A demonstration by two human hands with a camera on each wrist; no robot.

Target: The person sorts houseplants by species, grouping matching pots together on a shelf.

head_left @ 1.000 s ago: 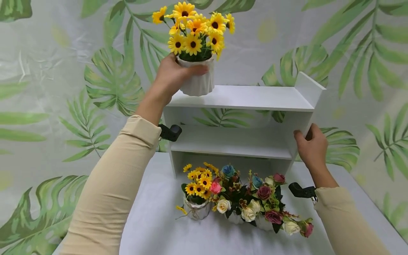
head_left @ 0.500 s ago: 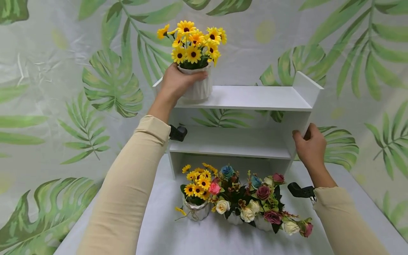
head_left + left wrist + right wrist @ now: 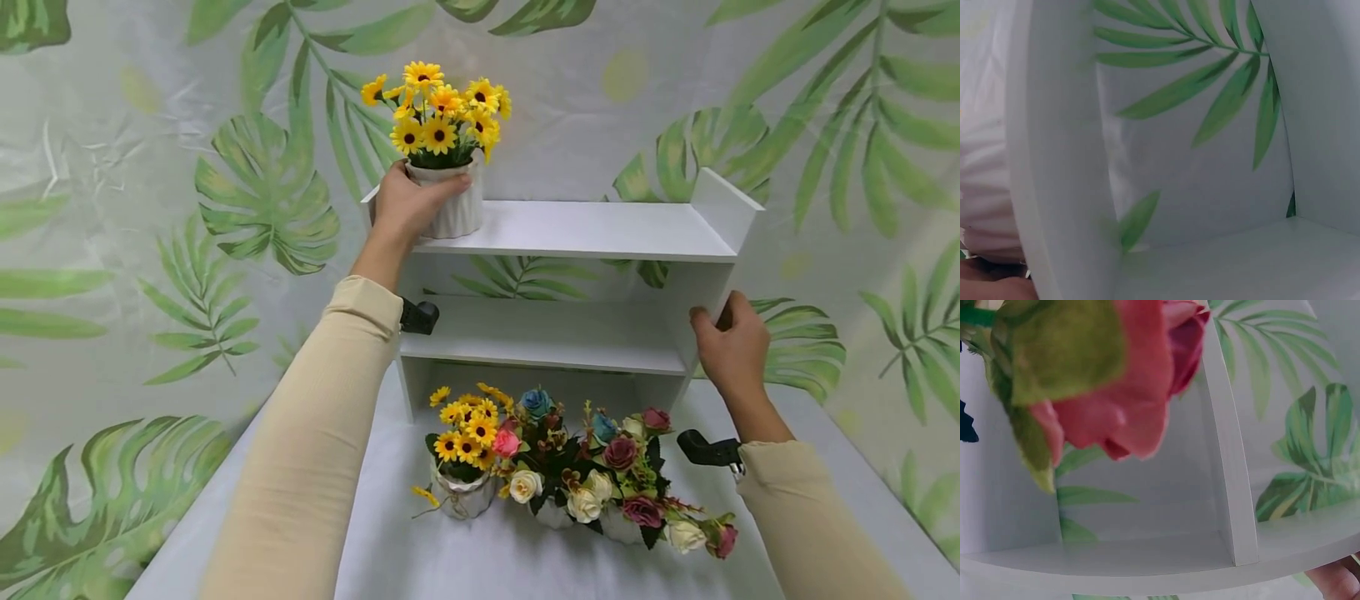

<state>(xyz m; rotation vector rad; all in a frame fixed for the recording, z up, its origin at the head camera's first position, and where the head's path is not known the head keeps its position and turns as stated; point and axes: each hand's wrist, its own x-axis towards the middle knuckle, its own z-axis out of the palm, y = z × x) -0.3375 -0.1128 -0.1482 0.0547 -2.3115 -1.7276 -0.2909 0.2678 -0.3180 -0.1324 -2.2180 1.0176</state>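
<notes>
White ribbed pot of yellow flowers: my left hand grips it at the top left of the white three-tier shelf unit, whose right panel my right hand holds. In front of it, a twine-tied pot of yellow flowers and pots of pink, blue and cream roses on the white counter partly hide its lowest tier; a pale leaf-printed backdrop hangs behind.

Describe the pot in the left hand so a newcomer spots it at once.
Find the white shelf unit standing on the table, then go up to the left end of its top board. There the left hand grips a white pot of yellow flowers with dark centres. The other yellow-flowered pot sits on the table; this one alone is held.
</notes>
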